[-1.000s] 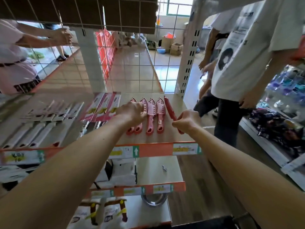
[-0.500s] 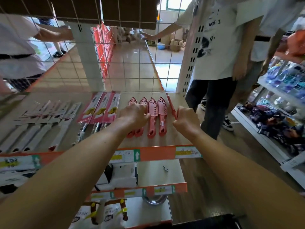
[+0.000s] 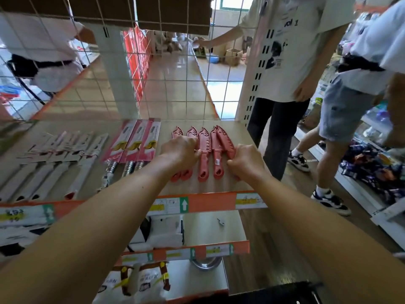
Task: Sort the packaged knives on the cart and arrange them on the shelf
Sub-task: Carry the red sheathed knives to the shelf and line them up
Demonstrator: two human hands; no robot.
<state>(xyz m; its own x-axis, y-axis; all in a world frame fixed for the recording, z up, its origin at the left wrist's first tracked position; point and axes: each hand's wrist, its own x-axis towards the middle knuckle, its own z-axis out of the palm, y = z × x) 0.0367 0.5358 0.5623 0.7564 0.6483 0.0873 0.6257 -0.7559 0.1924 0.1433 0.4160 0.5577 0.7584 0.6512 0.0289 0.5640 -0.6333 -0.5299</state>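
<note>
Wooden shelf (image 3: 219, 185) boards carry our work, with a wire grid (image 3: 206, 84) behind. Our right hand (image 3: 246, 160) curls round the handle of the fifth red knife (image 3: 225, 139), near the shelf's right edge; its sheathed blade tilts left and overlaps the fourth. Our left hand (image 3: 179, 150) lies over the two leftmost red knives (image 3: 205, 148), bent fingertips against the third's handle; whether it grips we cannot tell. Leftward, three pink-boxed knives (image 3: 140, 139) and a row of white-carded knives (image 3: 65, 148) lie grouped, handles toward the front edge. We judge the arranging well along, with squaring this last knife remaining. We cannot see the cart's stock. The red knives look like matte plastic, with slotted sheaths and holes in the handle ends.
</note>
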